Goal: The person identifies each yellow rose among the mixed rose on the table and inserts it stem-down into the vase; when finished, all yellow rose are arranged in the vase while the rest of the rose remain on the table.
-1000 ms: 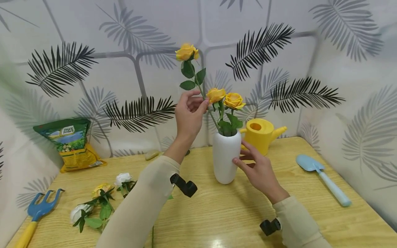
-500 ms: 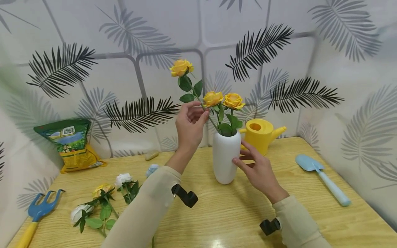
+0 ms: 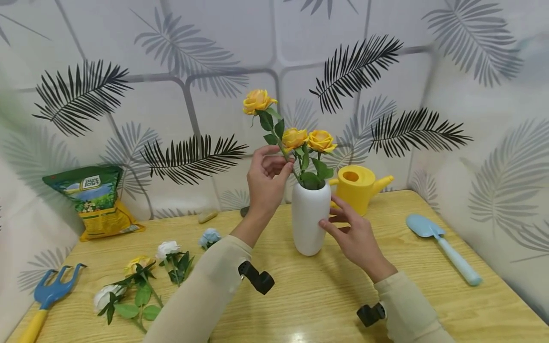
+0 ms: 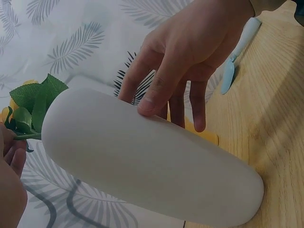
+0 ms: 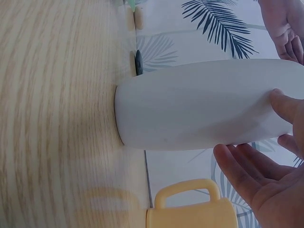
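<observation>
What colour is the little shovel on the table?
The shovel is light blue; the head view shows it best.

The vase (image 3: 310, 220) stands between the hands, touching the right hand (image 3: 356, 236); watering can (image 3: 358, 186) behind that hand, trowel (image 3: 443, 247) to its right, loose flowers (image 3: 141, 281) left of the left hand (image 3: 268, 178).

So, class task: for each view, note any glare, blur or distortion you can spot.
Head view: a bright glare patch on the table near the bottom edge, and the far left edge smears. Left wrist view: the white vase looms large and tilted. Right wrist view: the near tabletop grain is blurred.
</observation>
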`<state>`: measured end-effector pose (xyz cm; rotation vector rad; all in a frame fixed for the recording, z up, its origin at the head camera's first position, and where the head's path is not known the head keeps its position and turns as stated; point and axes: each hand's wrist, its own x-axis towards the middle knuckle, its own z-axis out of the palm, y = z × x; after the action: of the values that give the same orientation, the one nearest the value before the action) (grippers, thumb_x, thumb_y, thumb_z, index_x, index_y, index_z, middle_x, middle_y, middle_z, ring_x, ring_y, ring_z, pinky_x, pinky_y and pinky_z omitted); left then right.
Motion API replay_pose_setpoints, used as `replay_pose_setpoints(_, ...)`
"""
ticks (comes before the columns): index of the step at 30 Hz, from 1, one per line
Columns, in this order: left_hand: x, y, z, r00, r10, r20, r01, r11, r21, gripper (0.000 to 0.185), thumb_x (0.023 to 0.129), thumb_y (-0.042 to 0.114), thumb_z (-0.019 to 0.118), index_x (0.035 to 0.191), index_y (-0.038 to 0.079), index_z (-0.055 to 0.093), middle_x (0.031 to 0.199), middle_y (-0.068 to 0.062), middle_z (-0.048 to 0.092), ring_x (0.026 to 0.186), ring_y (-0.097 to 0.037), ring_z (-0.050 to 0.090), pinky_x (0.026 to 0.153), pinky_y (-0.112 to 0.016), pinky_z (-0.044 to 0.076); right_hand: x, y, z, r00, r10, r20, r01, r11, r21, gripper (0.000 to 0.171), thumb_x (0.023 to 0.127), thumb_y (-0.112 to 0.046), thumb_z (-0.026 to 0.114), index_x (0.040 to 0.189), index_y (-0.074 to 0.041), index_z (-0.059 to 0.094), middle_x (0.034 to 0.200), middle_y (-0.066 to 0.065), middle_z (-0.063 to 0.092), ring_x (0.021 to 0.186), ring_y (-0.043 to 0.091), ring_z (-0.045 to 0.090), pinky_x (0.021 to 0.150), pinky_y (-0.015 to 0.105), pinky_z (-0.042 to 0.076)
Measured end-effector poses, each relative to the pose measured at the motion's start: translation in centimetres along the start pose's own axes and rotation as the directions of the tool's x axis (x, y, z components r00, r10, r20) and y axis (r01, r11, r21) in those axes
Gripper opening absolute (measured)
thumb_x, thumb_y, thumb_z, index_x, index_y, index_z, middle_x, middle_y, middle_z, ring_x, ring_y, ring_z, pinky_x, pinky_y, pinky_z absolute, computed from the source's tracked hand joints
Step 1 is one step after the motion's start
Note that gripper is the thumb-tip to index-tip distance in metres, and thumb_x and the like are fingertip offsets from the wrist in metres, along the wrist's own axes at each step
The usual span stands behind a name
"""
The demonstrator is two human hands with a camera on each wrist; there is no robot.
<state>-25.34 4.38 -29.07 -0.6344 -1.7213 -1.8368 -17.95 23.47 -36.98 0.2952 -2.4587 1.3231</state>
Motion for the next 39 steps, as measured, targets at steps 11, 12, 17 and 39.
replay_pose_setpoints(11, -0.3, 0.0, 0.0, 1.000, -0.014, 0.026, 0.014, 1.000, 0.017, 0.043, 0.089, -0.007, 0.069, 0.128, -0.001, 0.052, 0.097, -0.024, 0.072, 0.080, -0.014, 0.068, 0.073, -0.017, 0.054, 0.0, -0.2, 0.1, 1.000, 0.002, 0.005, -0.002, 1.000, -0.005, 0.065, 0.096, -0.020, 0.070, 0.154, -0.014, 0.040, 0.131, 0.024, 0.066, 0.107, 0.038, 0.071, 0.087, 0.051, 0.060)
replay_pose_setpoints(12, -0.4, 0.0, 0.0, 0.999, -0.017, 0.030, 0.017, 1.000, 0.022, 0.043, 0.090, -0.007, 0.069, 0.128, 0.000, 0.053, 0.097, -0.024, 0.072, 0.080, -0.016, 0.068, 0.073, -0.017, 0.054, 0.0, -0.2, 0.1, 1.000, 0.002, 0.006, -0.002, 1.000, -0.004, 0.065, 0.096, -0.020, 0.070, 0.154, -0.015, 0.040, 0.131, 0.024, 0.066, 0.107, 0.038, 0.071, 0.087, 0.051, 0.060)
replay_pose_setpoints(17, -0.8, -0.1, 0.1, 0.999, -0.030, 0.043, 0.029, 0.999, 0.036, 0.043, 0.090, -0.005, 0.070, 0.129, 0.001, 0.053, 0.098, -0.023, 0.070, 0.083, -0.023, 0.068, 0.074, -0.017, 0.054, -0.1, -0.1, 0.2, 1.000, -0.017, 0.000, 0.017, 1.000, 0.001, 0.065, 0.096, -0.018, 0.070, 0.153, -0.013, 0.041, 0.130, 0.025, 0.066, 0.107, 0.038, 0.071, 0.086, 0.052, 0.060)
replay_pose_setpoints(39, -1.9, -0.3, 0.0, 0.999, -0.005, 0.051, -0.001, 0.992, 0.126, 0.020, 0.095, 0.008, 0.070, 0.111, -0.001, 0.063, 0.096, -0.019, 0.073, 0.080, -0.030, 0.068, 0.071, -0.021, 0.052, -0.1, -0.2, 0.0, 1.000, -0.004, 0.001, 0.004, 1.000, -0.010, 0.064, 0.097, -0.021, 0.069, 0.154, -0.013, 0.041, 0.131, 0.024, 0.066, 0.107, 0.038, 0.071, 0.087, 0.051, 0.060)
